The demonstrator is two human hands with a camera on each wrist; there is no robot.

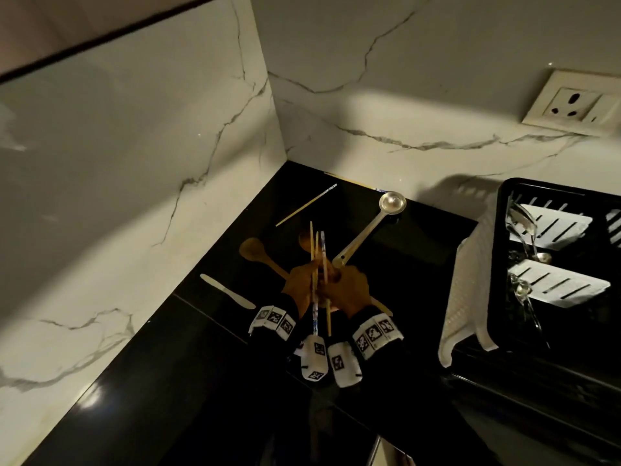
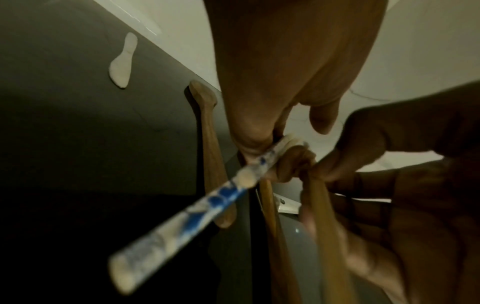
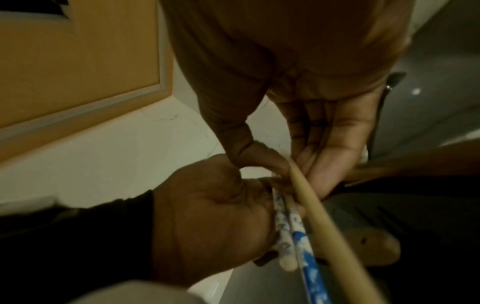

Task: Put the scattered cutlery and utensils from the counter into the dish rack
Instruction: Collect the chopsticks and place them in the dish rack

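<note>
Chopsticks (image 1: 316, 264), three or so, held upright above the black counter (image 1: 420, 240) between both hands. Left hand (image 1: 300, 285) fingers curl round the blue-patterned ends; right hand (image 1: 346, 290) thumb and fingers pinch a plain one. On counter: one loose chopstick (image 1: 305, 205), steel ladle (image 1: 366, 230), wooden spoon (image 1: 260, 255), flat spatula (image 1: 228, 291). Dish rack (image 1: 557, 264) at right.

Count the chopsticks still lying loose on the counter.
1: a single loose chopstick lies on the black counter near the wall corner, beyond the ladle. The others are gripped in both hands; more may lie hidden underneath.
</note>
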